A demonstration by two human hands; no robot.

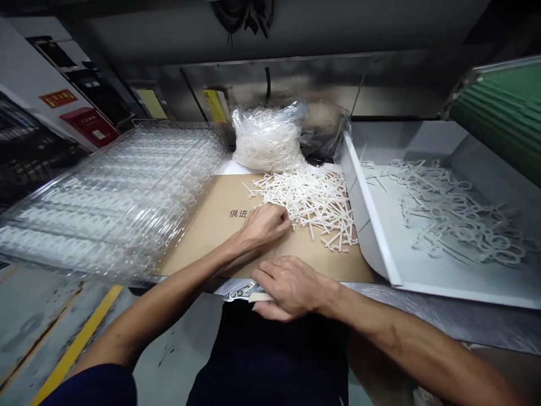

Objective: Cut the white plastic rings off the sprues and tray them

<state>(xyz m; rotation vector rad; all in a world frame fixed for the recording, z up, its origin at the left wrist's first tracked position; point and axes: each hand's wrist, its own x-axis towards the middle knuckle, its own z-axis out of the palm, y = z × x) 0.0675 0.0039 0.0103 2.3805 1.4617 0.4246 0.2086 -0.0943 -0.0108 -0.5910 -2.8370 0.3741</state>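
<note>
One plier-like tool (254,297), I log remotely, is grasped in the right hand (291,286), its long axis pointing left; the left hand (266,224) is curled, and I cannot tell whether it pinches anything; it is the nearer to the pile of white plastic strips (315,198), just beyond and rightward on cardboard (207,225), strips pointing every way; right of them stands a white tray (369,211).

Bag (270,141): shone with white glare, ahead of the right hand's (293,287) grip.
Rack (105,197): glinted through blur, left of the grip.
Bin (412,248): lay in grey shade, right of it.
Trousers (270,349): sank near black, below it.
Red box (87,125): slanted, blurred, far left.
</note>
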